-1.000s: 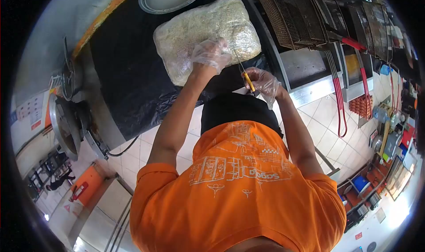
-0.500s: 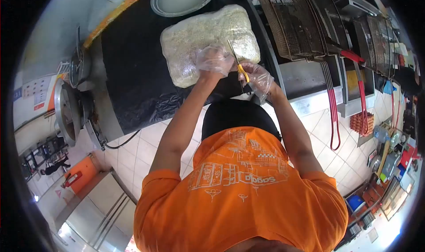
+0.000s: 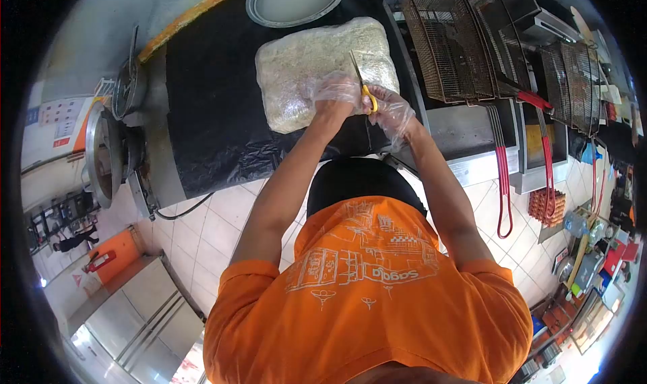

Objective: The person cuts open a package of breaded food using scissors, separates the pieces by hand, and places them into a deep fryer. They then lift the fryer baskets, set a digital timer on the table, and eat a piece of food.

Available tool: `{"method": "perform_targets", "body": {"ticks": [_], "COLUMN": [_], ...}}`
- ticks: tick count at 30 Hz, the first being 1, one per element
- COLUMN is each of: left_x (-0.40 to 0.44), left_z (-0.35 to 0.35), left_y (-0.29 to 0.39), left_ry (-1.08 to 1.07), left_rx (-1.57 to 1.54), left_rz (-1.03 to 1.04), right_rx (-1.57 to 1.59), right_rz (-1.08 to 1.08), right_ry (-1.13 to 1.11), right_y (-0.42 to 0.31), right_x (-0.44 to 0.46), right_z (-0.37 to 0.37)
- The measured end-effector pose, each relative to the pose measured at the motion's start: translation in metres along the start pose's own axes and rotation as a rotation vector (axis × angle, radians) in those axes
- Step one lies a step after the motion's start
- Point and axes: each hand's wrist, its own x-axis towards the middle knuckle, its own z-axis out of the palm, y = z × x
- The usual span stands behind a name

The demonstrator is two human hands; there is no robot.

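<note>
Well, I have the scissors (image 3: 365, 91) over the wrapped block (image 3: 293, 64), which lies on the desk (image 3: 205, 121), left of the baskets; my right hand (image 3: 387, 109) has its fingers closed round the handles; my left hand's (image 3: 335, 92) fingers curl at the block's near side, grip unclear; the pose calls for shallow, careful blades.

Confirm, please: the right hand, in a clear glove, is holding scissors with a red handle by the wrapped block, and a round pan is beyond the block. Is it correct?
Not quite: the handle of the scissors is yellow, not red, as the head view shows. The gloved right hand does hold them by the wrapped block, with the round pan beyond it.
</note>
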Motion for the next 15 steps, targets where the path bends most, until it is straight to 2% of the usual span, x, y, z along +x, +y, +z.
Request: {"method": "perform_targets", "body": {"ticks": [1,3,4,6,9,10,12,13,15], "left_x": [0.000,-0.004,-0.005,-0.005,-0.005,-0.007,-0.012,-0.015,-0.019], "left_z": [-0.014,-0.039,-0.040,-0.040,-0.024,-0.025,-0.028,-0.027,-0.026], "left_y": [0.005,0.014,0.015,0.016,0.010,0.010,0.009,0.008,0.005], "left_ry": [0.003,-0.152,-0.145,-0.170,-0.144,-0.142,-0.135,-0.134,-0.075], "left_rx": [-0.001,0.017,0.018,-0.106,-0.108,-0.111,-0.064,-0.067,0.018], "left_rz": [0.001,0.005,0.002,-0.179,-0.215,-0.219,-0.118,-0.126,-0.015], "right_rx": [0.064,0.061,0.058,0.099,0.174,0.099,0.045,0.041,0.023], "right_rz": [0.008,0.009,0.006,-0.002,0.021,0.012,0.010,0.015,0.064], "right_ry": [0.001,0.043,0.084,0.056,0.002,0.067,0.148,0.144,0.156], "right_y": [-0.003,-0.008,-0.011,-0.010,-0.019,-0.026,-0.039,-0.041,-0.051], "right_x": [0.001,0.004,0.007,0.018,0.035,0.037,0.045,0.053,0.070], "right_z": [0.003,0.011,0.013,0.011,0.008,0.010,0.015,0.012,0.000]}}
